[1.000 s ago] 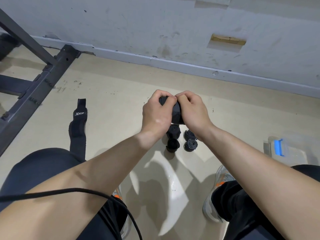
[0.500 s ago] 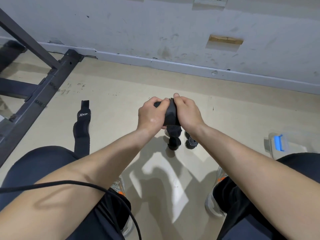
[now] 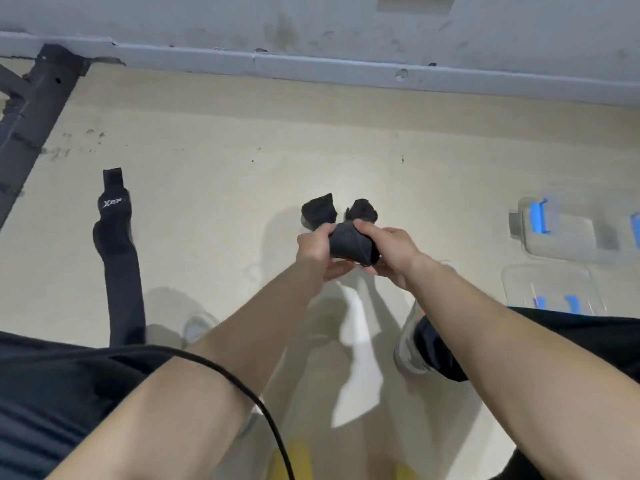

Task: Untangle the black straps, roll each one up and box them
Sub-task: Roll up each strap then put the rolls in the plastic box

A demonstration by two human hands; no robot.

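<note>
Beige floor [image 3: 214, 161], scuffed; grey wall [image 3: 311, 22] behind. Rolled black strap [image 3: 349, 242] is held off the floor between both hands. Left hand [image 3: 313, 245] grips its left end, fingers curled round. Right hand [image 3: 391, 247] grips the right end, fingers wrapped over the top. Just beyond the grip, a second roll [image 3: 318, 207] and a third roll [image 3: 362, 209] sit on the floor side by side. Well left of the grip, a long strap [image 3: 117, 258] with white lettering lies unrolled. Well right, a clear plastic box [image 3: 561, 233] with blue latches. Dark metal frame [image 3: 31, 109] far left, reaching the wall.
</note>
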